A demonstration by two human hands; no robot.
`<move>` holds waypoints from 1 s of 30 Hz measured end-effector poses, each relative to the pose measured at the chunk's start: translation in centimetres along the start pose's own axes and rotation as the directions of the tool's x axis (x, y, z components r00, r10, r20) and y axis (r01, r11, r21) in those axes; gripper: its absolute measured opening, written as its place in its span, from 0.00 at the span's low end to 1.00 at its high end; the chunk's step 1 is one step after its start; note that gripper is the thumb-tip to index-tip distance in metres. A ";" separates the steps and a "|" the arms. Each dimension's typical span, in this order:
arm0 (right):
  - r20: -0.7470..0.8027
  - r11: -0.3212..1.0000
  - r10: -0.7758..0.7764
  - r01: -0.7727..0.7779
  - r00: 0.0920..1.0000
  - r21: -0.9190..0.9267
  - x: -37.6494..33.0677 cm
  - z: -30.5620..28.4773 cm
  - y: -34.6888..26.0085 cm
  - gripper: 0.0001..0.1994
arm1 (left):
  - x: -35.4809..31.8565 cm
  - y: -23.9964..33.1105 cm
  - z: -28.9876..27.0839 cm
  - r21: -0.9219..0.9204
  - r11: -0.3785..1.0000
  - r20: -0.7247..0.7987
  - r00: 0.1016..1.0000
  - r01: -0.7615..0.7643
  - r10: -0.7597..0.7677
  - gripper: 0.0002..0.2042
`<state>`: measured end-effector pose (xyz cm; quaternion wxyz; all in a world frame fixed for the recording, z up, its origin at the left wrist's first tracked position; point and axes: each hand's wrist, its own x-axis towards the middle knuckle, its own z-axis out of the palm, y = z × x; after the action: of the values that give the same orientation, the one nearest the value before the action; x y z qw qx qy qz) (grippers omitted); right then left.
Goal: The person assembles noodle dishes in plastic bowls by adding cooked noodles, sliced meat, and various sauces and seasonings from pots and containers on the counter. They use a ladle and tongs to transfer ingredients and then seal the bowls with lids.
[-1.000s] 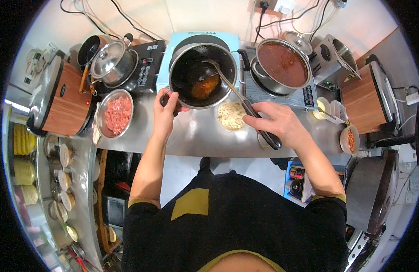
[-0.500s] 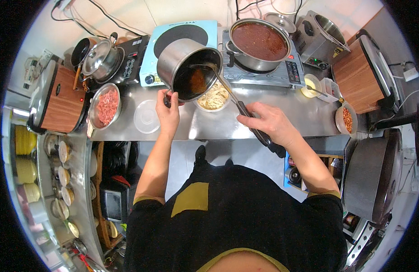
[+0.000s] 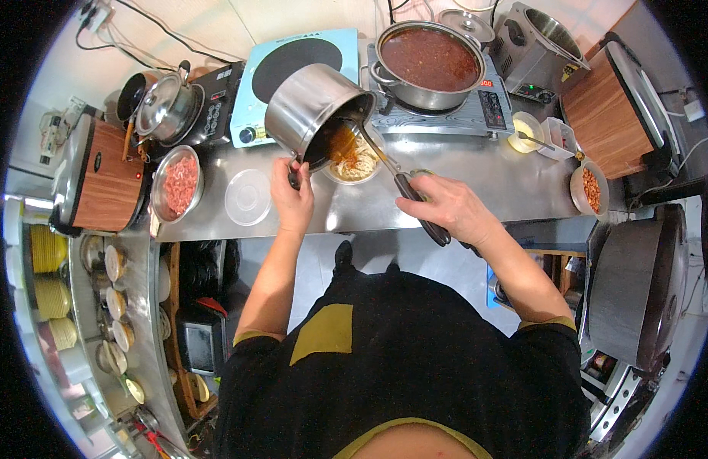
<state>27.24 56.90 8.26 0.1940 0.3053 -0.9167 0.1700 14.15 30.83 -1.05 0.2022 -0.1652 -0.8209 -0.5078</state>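
My left hand (image 3: 293, 200) is closed round the handle of a steel saucepan (image 3: 312, 107), which tips toward me and to the right. Brown liquid with bits in it comes over the lowered rim onto pale noodles (image 3: 365, 157) in a bowl (image 3: 355, 183) beneath. In my right hand (image 3: 455, 208) is a long metal utensil (image 3: 380, 157) with a black handle. Its shaft reaches to the saucepan's mouth, and its far end is hidden there. A clear round lid (image 3: 247, 197) lies left of my left hand.
Behind stand a light-blue cooktop (image 3: 251, 92) and a big pot of red-brown sauce (image 3: 430, 65) on another cooktop. A bowl of raw meat (image 3: 180, 183) sits at left. At right are a yellow-filled cup (image 3: 526, 131), a clear container (image 3: 557, 141) and a bowl of nuts (image 3: 590, 191).
The saucepan has tilted further, and its brown liquid now runs onto the noodles. My right hand has shifted slightly left with the utensil. The view has moved a little.
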 end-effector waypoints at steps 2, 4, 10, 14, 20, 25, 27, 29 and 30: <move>0.003 1.000 -0.009 0.009 1.000 -0.009 -0.2 0.2 0.2 0.13 | -0.1 0.9 0.1 0.042 0.999 0.003 1.000 -0.021 0.021 0.07; 0.010 1.000 -0.018 0.018 1.000 -0.017 -0.2 0.4 0.2 0.13 | -0.1 1.5 0.2 0.079 0.996 -0.006 0.999 -0.048 0.048 0.07; 0.066 0.999 -0.026 0.028 0.997 -0.025 -0.5 -0.5 -0.2 0.13 | -0.2 1.4 0.5 0.124 0.979 -0.033 0.985 -0.162 0.167 0.07; 0.051 1.000 0.005 -0.006 0.999 0.019 -1.6 -1.8 -0.9 0.13 | -0.4 1.6 0.7 0.105 0.986 -0.039 0.991 -0.127 0.132 0.07; -0.226 0.930 0.283 -0.208 0.932 0.305 -3.9 -3.4 -2.1 0.15 | -0.5 1.5 1.0 0.150 0.977 -0.070 0.984 -0.154 0.166 0.06; -0.369 0.960 0.275 -0.230 0.888 0.163 -4.1 -7.0 -1.5 0.15 | -0.4 0.6 0.9 -0.033 0.999 -0.140 0.990 0.015 -0.019 0.06; -0.372 0.967 0.254 -0.239 0.893 0.085 -3.6 -8.0 0.3 0.16 | -0.2 -0.4 0.7 -0.110 0.992 -0.154 0.985 0.064 -0.081 0.06; -0.336 0.961 0.258 -0.276 0.906 -0.005 -1.9 -9.0 2.0 0.17 | 0.6 0.8 0.4 -0.290 0.948 -0.138 0.974 0.133 -0.179 0.06; -0.307 0.951 0.290 -0.308 0.906 -0.010 -1.2 -9.2 3.2 0.18 | 1.1 1.5 0.1 -0.379 0.910 -0.119 0.967 0.167 -0.227 0.06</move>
<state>28.40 63.88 15.10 0.3121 0.1259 -0.9167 0.2154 13.84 31.66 0.58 0.1809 -0.0746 -0.7055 -0.6812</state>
